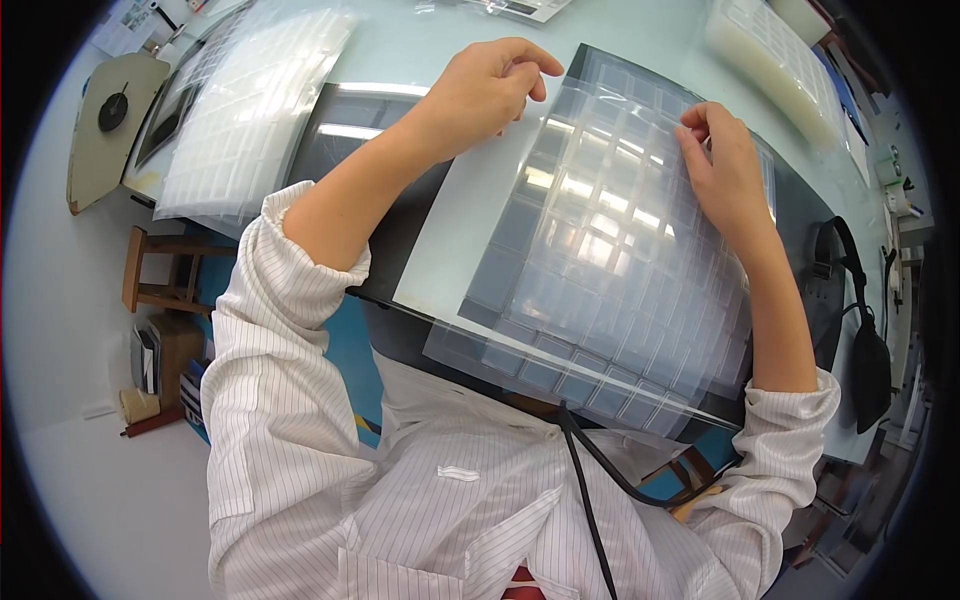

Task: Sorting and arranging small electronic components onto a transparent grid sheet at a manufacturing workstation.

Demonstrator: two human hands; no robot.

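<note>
A stack of clear plastic sheets [600, 290], moulded with rows of rectangular pockets, lies askew over a dark board on the table. Its near edge overhangs toward my lap, and bright lamp reflections cross its middle. Beside the far left corner is my left hand [490, 88], its fingers curled and the thumb bent inward; whether a thin film edge sits between them is hard to see. At the far right part of the stack, my right hand [722, 170] pinches thumb and forefinger together at the edge of a clear sheet.
More pocketed plastic sheets [255, 110] are piled at the left. A thick translucent stack [775, 65] stands at the far right. A black strap with a pouch [868, 365] lies by the right edge. A wooden stool [165, 270] is at lower left.
</note>
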